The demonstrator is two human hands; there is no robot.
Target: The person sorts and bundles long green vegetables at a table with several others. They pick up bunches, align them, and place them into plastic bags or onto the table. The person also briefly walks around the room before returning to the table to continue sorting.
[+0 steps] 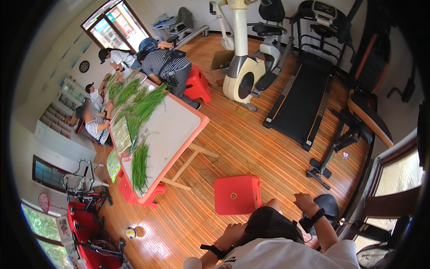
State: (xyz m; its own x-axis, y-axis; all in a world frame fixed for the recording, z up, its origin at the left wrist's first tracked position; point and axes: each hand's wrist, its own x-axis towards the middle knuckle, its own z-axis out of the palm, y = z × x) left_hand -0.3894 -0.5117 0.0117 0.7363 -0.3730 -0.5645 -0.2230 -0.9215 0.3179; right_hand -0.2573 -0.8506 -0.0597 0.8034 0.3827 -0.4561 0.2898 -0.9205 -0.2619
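My left hand (231, 234), with a dark strap at its wrist, is against the side of my black shorts (272, 223). Its fingertips look curled and partly hidden, and nothing shows in it. On the other side my right hand (305, 202) hangs in the air with its fingers a little apart, holding nothing. A black padded seat (325, 210) is just beyond that wrist. Before my legs stands a red plastic stool (237, 196), its top facing up. Further off, bundles of long green leafy stalks (139, 168) lie on a pink-edged table (178, 124).
Several people (168, 64) sit or bend around the table's far half. A red stool (153, 198) sits under its near corner. Gym machines stand on the right, among them a treadmill (299, 97) and an exercise bike (243, 77). A ball (130, 232) lies on the wooden floor (188, 228).
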